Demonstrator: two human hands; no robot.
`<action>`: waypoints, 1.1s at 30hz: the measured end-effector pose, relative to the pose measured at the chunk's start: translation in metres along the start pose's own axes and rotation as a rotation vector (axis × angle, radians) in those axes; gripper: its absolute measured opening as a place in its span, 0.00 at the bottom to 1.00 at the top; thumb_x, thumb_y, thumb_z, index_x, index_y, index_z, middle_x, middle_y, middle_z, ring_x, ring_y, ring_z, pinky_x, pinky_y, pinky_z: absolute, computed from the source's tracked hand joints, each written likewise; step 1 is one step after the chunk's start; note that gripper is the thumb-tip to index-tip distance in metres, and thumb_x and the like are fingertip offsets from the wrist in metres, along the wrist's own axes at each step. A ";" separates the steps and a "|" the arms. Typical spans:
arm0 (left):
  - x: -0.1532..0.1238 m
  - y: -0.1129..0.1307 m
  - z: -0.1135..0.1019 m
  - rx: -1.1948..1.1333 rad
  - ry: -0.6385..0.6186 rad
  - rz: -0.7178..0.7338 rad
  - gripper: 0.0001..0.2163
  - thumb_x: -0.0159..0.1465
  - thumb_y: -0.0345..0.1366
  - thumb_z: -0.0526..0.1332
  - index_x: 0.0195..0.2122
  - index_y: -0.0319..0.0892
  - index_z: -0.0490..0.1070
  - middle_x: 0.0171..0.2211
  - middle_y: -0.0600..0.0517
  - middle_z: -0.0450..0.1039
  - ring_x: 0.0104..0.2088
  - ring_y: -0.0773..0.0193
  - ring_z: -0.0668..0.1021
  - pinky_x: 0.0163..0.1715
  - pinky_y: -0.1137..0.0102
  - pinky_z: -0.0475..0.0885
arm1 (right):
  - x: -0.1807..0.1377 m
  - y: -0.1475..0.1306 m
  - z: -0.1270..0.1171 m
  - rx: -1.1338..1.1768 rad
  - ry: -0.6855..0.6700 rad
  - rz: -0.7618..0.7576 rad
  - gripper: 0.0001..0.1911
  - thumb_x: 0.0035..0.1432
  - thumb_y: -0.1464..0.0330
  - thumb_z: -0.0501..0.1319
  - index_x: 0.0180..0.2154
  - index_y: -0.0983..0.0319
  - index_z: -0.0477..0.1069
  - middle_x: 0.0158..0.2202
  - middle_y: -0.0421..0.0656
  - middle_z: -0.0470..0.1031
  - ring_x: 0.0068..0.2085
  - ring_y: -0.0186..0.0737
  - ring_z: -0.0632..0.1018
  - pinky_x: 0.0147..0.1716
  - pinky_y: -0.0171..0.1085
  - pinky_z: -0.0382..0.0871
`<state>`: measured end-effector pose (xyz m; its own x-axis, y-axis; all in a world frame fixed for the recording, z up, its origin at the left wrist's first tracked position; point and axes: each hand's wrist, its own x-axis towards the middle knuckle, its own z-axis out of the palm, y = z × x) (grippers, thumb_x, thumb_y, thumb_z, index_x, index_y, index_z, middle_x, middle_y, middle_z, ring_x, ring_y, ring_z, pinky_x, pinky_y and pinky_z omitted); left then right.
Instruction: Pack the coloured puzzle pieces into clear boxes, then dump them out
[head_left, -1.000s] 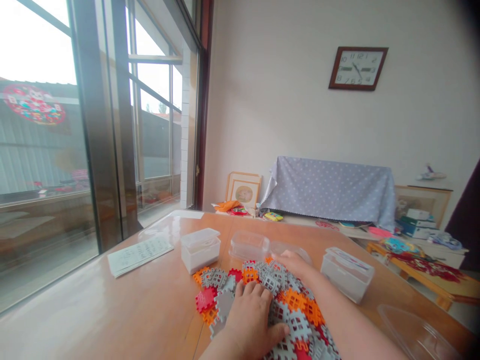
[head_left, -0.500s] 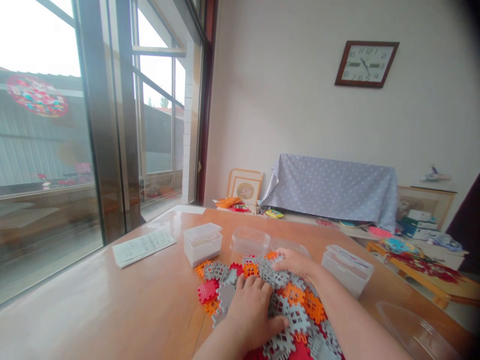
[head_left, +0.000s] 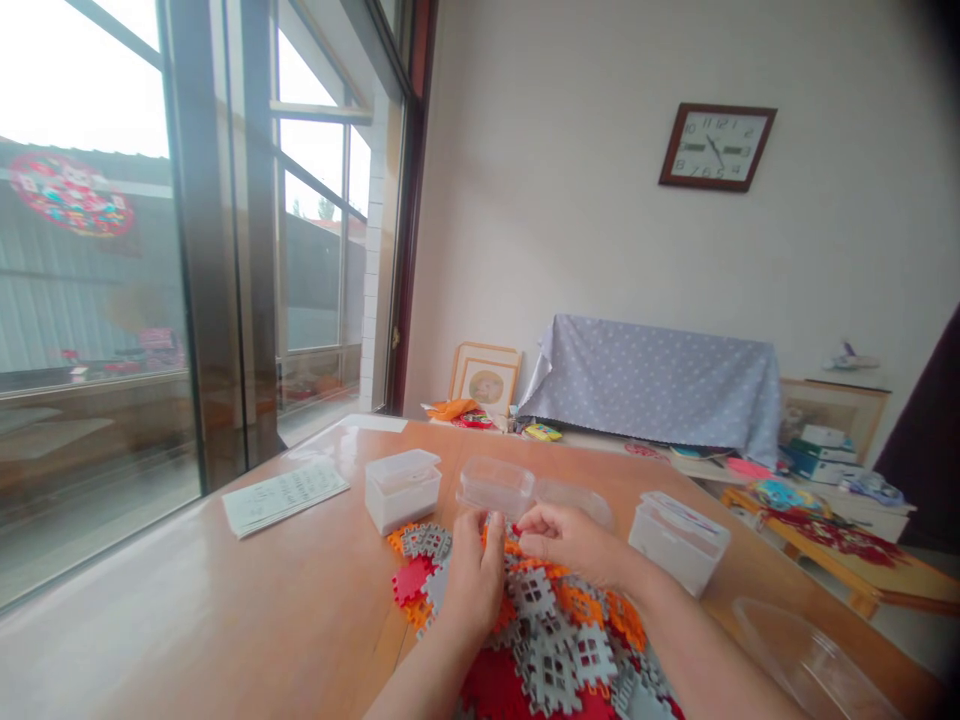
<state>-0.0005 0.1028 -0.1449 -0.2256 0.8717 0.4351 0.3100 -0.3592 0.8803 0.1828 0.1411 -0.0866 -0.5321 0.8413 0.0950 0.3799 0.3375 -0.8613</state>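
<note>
A heap of flat interlocking plastic tiles (head_left: 547,640), grey, orange and red, lies on the wooden table (head_left: 247,620) in front of me. My left hand (head_left: 471,575) and my right hand (head_left: 564,540) are raised together over the far end of the heap. Their fingertips meet and pinch around an orange tile (head_left: 501,545), mostly hidden between them. Both hands have curled fingers.
Beyond the heap stand a lidded white box (head_left: 401,488), an upturned clear box (head_left: 496,486) and another white box (head_left: 679,552) at the right. A clear lid (head_left: 806,660) lies near the right edge. A printed sheet (head_left: 285,494) lies left, by the window.
Both hands lifted off the heap, where they lay flat on the tiles, and came together at its far end, fingers now pinched on a tile. The view shifted slightly.
</note>
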 end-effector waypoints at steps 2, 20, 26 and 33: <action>0.001 -0.001 0.000 -0.028 0.014 -0.003 0.19 0.72 0.49 0.49 0.50 0.41 0.69 0.48 0.44 0.73 0.51 0.55 0.74 0.53 0.60 0.67 | -0.001 -0.003 -0.001 0.033 0.041 -0.002 0.20 0.59 0.52 0.62 0.44 0.61 0.76 0.37 0.42 0.78 0.39 0.39 0.76 0.36 0.35 0.68; -0.019 0.011 -0.001 0.631 -0.390 0.210 0.11 0.58 0.38 0.60 0.43 0.46 0.72 0.52 0.47 0.69 0.53 0.50 0.70 0.54 0.58 0.63 | 0.060 0.094 -0.026 -0.445 0.208 0.376 0.23 0.57 0.52 0.59 0.21 0.63 0.71 0.20 0.39 0.69 0.24 0.36 0.69 0.27 0.35 0.57; -0.018 0.012 -0.001 0.653 -0.390 0.191 0.11 0.59 0.38 0.59 0.43 0.46 0.70 0.49 0.47 0.69 0.50 0.51 0.70 0.51 0.59 0.63 | 0.063 0.096 -0.027 -0.450 0.172 0.452 0.23 0.58 0.53 0.60 0.22 0.63 0.74 0.21 0.44 0.73 0.25 0.39 0.73 0.29 0.36 0.61; -0.018 0.009 0.000 0.637 -0.367 0.224 0.09 0.59 0.36 0.59 0.41 0.47 0.70 0.46 0.46 0.69 0.48 0.50 0.71 0.49 0.58 0.65 | 0.049 0.089 -0.022 -0.377 0.171 0.400 0.28 0.63 0.49 0.52 0.21 0.61 0.69 0.18 0.41 0.70 0.22 0.36 0.68 0.27 0.36 0.60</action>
<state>0.0068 0.0835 -0.1446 0.1917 0.8953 0.4021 0.8093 -0.3760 0.4513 0.2076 0.2216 -0.1476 -0.1737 0.9802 -0.0952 0.7865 0.0799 -0.6124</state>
